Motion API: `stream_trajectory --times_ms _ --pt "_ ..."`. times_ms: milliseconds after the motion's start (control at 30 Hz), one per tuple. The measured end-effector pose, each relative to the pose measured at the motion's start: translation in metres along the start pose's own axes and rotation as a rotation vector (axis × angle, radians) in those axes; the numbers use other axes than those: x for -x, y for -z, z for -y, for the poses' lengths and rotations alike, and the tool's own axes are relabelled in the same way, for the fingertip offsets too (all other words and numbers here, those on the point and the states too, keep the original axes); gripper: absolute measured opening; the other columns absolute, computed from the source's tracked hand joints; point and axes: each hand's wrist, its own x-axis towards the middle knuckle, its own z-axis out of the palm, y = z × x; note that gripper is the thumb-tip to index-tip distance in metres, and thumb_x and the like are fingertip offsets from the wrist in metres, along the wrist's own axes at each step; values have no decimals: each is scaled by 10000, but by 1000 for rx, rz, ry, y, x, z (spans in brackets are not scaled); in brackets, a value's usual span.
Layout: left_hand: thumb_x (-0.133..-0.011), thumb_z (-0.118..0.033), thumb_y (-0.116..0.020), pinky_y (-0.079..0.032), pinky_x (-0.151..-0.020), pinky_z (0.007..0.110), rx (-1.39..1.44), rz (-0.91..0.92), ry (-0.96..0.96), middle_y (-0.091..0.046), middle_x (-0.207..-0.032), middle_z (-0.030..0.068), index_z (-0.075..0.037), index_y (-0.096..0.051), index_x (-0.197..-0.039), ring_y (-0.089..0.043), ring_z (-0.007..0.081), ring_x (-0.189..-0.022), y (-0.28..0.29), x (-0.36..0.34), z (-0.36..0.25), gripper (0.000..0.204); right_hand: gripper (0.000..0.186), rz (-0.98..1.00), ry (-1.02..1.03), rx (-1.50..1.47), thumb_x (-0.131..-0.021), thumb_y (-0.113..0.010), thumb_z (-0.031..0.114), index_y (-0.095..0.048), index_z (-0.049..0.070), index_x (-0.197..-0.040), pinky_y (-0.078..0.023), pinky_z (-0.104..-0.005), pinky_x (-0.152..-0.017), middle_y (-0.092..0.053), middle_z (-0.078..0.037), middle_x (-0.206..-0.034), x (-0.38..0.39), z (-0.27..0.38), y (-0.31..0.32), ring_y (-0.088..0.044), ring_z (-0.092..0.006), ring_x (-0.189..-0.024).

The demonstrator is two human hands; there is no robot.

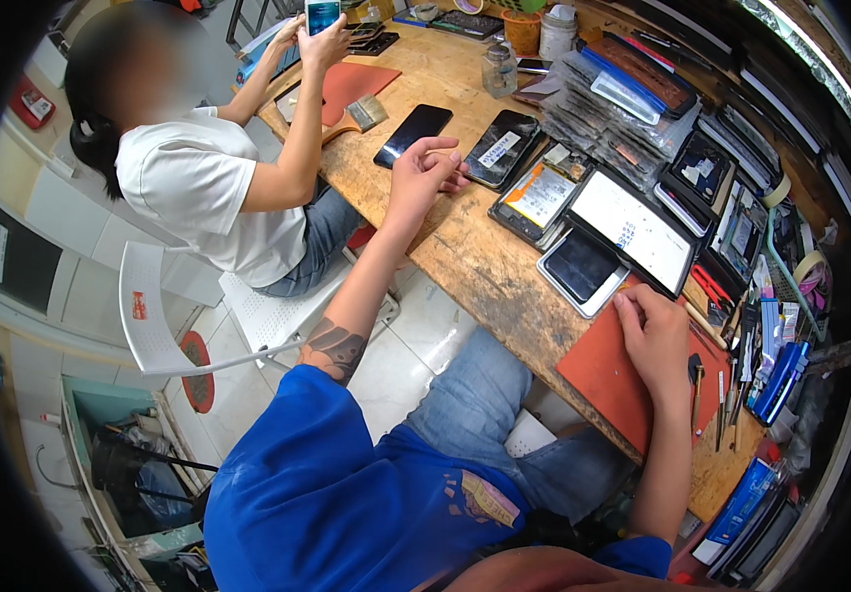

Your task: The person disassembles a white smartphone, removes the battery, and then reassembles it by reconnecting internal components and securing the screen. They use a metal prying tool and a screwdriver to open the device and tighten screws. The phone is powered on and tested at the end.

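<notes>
My left hand (427,181) is over the bench's front edge, fingers curled in toward the thumb; whatever they hold, if anything, is too small to make out. Beside its fingertips lies a black phone (502,148) with a white label. Another dark phone (414,135) lies to its left. My right hand (655,335) rests with bent fingers at the far edge of a red mat (598,380); its fingertips are partly hidden. Just left of it is a white-framed phone (581,266). Behind that stand an opened tablet (541,192) and a white panel (633,225) in a black frame.
At the left a person (198,187) in a white shirt sits holding a phone (323,16). A brush (364,113) lies near them. Bagged parts (603,118) are piled at the back. Several thin tools (722,395) and a blue case (779,385) line the right side.
</notes>
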Motion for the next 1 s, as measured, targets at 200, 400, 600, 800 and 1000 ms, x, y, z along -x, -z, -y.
stream_trajectory --times_ms 200,400,600,800,1000 --pt "-1061 -165 -755 -601 -676 262 -39 40 -43 -800 -932 109 36 -668 -1273 -760 140 -770 0 -5 11 305 150 28 -17 12 -1016 -735 118 -750 -21 -960 -503 -361 -623 -712 -157 -755 0 2 2 -661 -234 -627" --pt "-1057 -165 -759 -600 -677 263 -57 58 -52 -801 -924 101 32 -684 -1255 -764 139 -771 1 -5 15 290 133 36 -16 40 -999 -755 141 -743 18 -951 -526 -439 -646 -732 -171 -808 0 5 2 -717 -347 -702" --pt "-1060 -148 -749 -599 -679 265 -63 67 -57 -801 -921 99 31 -702 -1238 -761 137 -766 0 -6 16 256 129 43 7 28 -999 -755 144 -747 20 -965 -534 -441 -654 -742 -173 -823 0 4 3 -723 -354 -709" --pt "-1061 -145 -746 -596 -693 265 -84 74 -51 -798 -922 93 25 -718 -1225 -754 134 -772 -2 -4 14 238 133 45 -1 24 -1001 -752 145 -747 17 -968 -534 -446 -655 -748 -178 -837 0 5 3 -727 -359 -717" --pt "-1072 -141 -728 -587 -716 263 -94 89 -31 -793 -940 84 21 -728 -1206 -741 124 -792 -2 -3 14 210 138 55 4 46 -1001 -751 150 -747 14 -977 -537 -446 -661 -749 -179 -841 0 6 3 -729 -362 -725"
